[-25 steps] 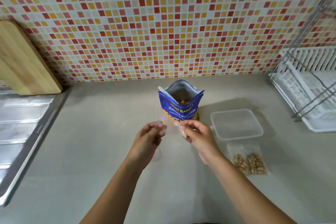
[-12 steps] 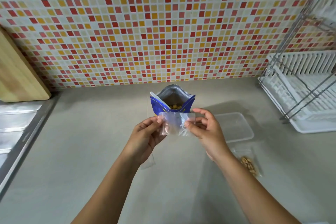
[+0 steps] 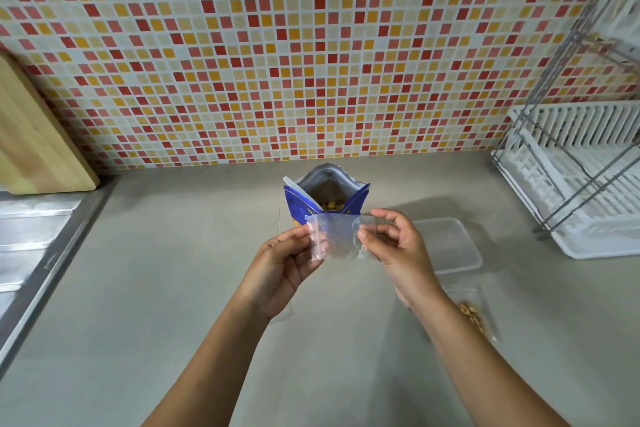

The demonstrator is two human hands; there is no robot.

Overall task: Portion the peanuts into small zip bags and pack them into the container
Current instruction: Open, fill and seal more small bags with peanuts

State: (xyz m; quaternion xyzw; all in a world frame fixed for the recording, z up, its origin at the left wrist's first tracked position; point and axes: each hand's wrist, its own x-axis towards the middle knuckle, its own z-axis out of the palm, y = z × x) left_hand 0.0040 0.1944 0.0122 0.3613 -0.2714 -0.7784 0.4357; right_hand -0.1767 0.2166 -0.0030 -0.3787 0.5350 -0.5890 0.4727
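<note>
One filled bag [image 3: 472,314] lies on bench [image 3: 173,288]; container [image 3: 446,244] empty. Left hand [image 3: 280,267] and right hand [image 3: 398,246] grips pinch an empty zip bag [image 3: 334,236]; most portioning remains.

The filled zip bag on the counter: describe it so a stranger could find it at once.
Start at the white dish rack on the right and come forward past the clear plastic container. Just in front of it, beside the right forearm, lies the filled zip bag, flat on the counter. Unlike the empty zip bag held in both hands, it holds peanuts.
</note>
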